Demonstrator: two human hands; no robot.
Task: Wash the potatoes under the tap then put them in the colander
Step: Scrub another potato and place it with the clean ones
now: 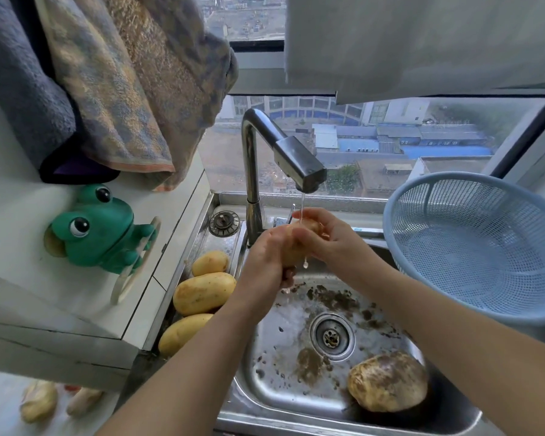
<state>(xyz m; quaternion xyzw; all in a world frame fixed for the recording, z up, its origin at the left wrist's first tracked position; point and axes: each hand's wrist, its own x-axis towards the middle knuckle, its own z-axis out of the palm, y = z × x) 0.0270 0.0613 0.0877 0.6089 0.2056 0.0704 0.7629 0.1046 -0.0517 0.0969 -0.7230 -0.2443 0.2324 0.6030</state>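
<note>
Steel sink beneath a high window, flecked with dirt. Under the tap, left hand and right hand both clasped round one potato in the thin stream. Best turned while rubbed, rinsing every side. Below the tap, a muddy potato; left of the tap, three more potatoes; right of the tap, blue colander, holding nothing. No readable writing anywhere.

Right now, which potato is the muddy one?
The potato in the sink, beside the drain: brown mud smears. The three ledge potatoes look clean.
</note>
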